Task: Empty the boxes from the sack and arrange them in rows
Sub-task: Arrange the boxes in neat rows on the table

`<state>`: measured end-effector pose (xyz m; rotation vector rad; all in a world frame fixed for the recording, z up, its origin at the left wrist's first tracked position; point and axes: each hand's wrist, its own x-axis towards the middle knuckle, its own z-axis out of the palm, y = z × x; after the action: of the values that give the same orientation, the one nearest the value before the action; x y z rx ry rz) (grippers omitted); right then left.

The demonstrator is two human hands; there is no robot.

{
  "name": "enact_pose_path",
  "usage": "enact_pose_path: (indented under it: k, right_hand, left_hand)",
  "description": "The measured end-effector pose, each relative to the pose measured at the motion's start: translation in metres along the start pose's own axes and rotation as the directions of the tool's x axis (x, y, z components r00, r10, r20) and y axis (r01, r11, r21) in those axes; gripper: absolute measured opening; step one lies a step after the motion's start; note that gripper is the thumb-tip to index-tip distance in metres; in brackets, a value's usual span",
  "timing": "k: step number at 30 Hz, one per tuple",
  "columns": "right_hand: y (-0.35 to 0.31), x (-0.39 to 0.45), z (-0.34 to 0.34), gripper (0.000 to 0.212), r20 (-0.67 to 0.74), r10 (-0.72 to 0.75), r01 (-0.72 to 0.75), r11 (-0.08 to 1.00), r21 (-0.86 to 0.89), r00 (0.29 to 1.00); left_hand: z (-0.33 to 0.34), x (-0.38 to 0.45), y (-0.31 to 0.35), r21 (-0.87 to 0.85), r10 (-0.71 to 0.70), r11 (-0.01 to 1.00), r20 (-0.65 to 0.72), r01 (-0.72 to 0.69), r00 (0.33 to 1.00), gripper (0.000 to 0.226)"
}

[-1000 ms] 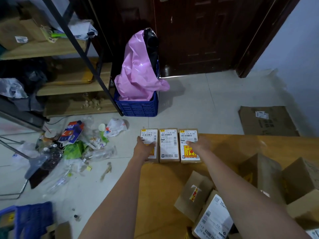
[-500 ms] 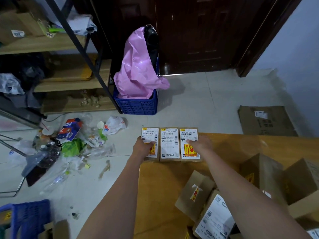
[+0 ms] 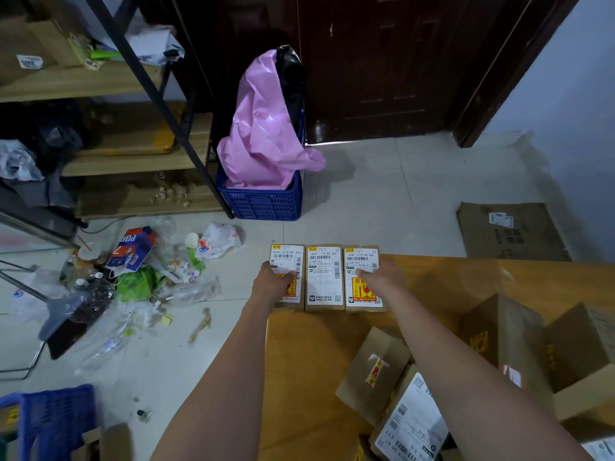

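Three small cardboard boxes with white shipping labels lie side by side in a row at the far left corner of the wooden table (image 3: 449,281): a left box (image 3: 288,257), a middle box (image 3: 324,277) and a right box (image 3: 361,257). My left hand (image 3: 273,284) grips the left box at its outer edge, thumb on top. My right hand (image 3: 381,277) rests with its fingers on top of the right box. Nearer to me, loose brown boxes (image 3: 372,374) lie jumbled on the table, one with a big white label (image 3: 412,424). No sack can be made out.
Larger cartons (image 3: 499,334) crowd the table's right side. On the floor to the left lies a litter pile (image 3: 133,277). A blue crate (image 3: 263,201) holding a pink bag (image 3: 266,134) stands by the shelf rack (image 3: 100,84). Flat cardboard (image 3: 512,231) lies at the right.
Both hands stay on the outer boxes of the row; the three boxes have hardly shifted. Only the view has moved slightly.
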<state>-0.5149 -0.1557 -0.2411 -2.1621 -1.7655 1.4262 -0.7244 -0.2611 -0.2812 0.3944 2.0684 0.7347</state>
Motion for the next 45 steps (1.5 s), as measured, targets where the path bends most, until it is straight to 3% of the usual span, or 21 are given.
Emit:
enact_pose_path:
  k: [27,36,40,42,45]
  right_hand:
    - [0.001,-0.001,0.001,0.032,-0.040,0.071,-0.067,0.993,0.099,0.997]
    - [-0.002,-0.004,-0.004,0.042,0.015,0.088,-0.089,0.986,0.139,0.996]
    - [-0.011,-0.018,-0.019,0.089,-0.031,0.057,-0.053,0.992,0.112,0.998]
    - [-0.013,-0.029,-0.025,0.088,-0.046,0.028,-0.025,0.997,0.076,0.999]
    - [-0.015,-0.052,-0.038,0.069,-0.048,-0.033,0.032,0.999,-0.027,0.998]
  left_hand:
    - [-0.001,0.000,0.002,0.027,-0.048,0.999,0.032,0.047,0.998,0.052]
    - [-0.005,-0.021,0.012,-0.080,-0.108,0.991,0.032,0.111,0.994,0.064]
    - [-0.012,-0.032,0.019,0.001,-0.047,0.999,-0.107,0.047,0.993,0.073]
    - [-0.014,-0.045,0.027,0.110,0.020,0.994,-0.211,0.004,0.977,0.065]
    - [-0.015,-0.069,0.040,0.134,0.124,0.987,-0.296,-0.087,0.947,0.041]
